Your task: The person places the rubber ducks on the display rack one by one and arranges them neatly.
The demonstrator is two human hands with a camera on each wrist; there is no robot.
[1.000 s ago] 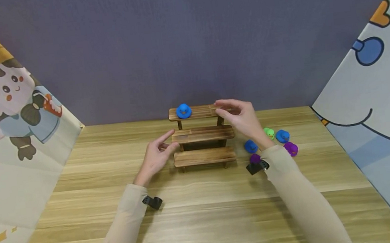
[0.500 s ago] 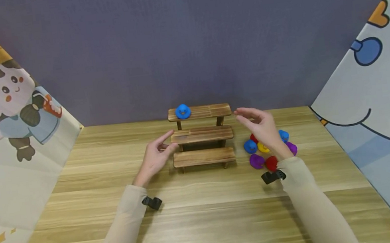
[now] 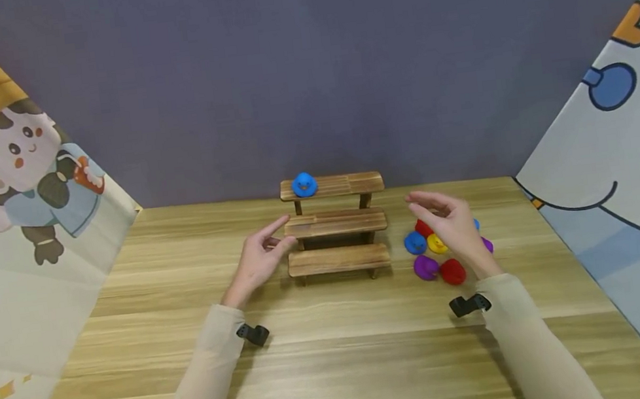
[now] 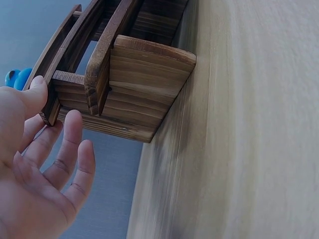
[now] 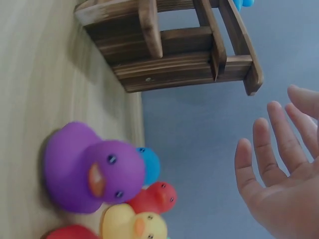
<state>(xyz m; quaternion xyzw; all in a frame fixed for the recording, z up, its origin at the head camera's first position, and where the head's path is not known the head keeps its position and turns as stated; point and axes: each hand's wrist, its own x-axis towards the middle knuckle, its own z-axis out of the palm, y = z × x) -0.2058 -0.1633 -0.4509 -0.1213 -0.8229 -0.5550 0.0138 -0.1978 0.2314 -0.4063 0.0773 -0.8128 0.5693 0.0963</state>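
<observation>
Two sleeves [image 3: 198,378] over a wood-grain table [image 3: 341,381]

A black wrist camera [image 3: 254,334] sits at each cuff. Past the cuffs, the right hand [image 3: 454,222] hangs above the toy ducks, its grip released, thumb and fingers apart with nothing between them. Nearest in the group is a red duck [image 3: 453,272], with a purple duck [image 3: 426,268] just left of it. Behind these are a yellow duck [image 3: 437,243], a blue duck [image 3: 416,242] to its left, and a second red duck [image 3: 423,228]. Slivers of blue and purple show beyond the right hand.

The left hand [image 3: 258,256] is at the left end of a three-tier wooden stand [image 3: 339,260]. Its fingers are loosely bent and hold nothing that shows; whether they touch the wood cannot be told. On the farthest, highest tier, toward its left end, a top-tier duck [image 3: 304,185], also blue, sits upright. Behind stands a grey-blue wall [image 3: 306,76].
</observation>
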